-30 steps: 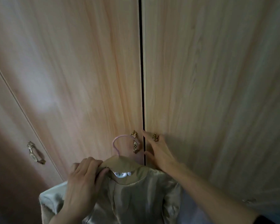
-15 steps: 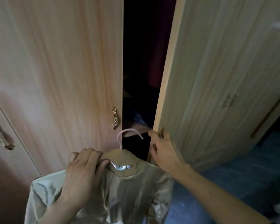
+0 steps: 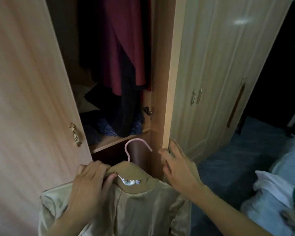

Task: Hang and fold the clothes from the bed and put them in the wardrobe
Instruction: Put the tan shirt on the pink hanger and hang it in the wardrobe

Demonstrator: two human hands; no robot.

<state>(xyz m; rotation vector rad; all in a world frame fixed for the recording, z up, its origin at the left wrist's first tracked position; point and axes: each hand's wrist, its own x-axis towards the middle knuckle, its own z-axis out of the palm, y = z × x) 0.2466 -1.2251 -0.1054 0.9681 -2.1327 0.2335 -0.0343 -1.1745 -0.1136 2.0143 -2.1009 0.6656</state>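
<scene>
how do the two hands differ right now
The left hand is curled, gripping the collar of the beige jacket; the right hand holds nothing, fingers spread. The left hand is near the left door; the right hand is at the edge of the open right door. Both are bare and low in the view.

Cream panelled wooden cupboard (image 3: 211,74) at two o'clock, pale light glare (image 3: 241,22) near its top. Blue-grey carpeted floor (image 3: 228,162) at four o'clock; at three, perhaps a dark doorway (image 3: 283,65).
</scene>
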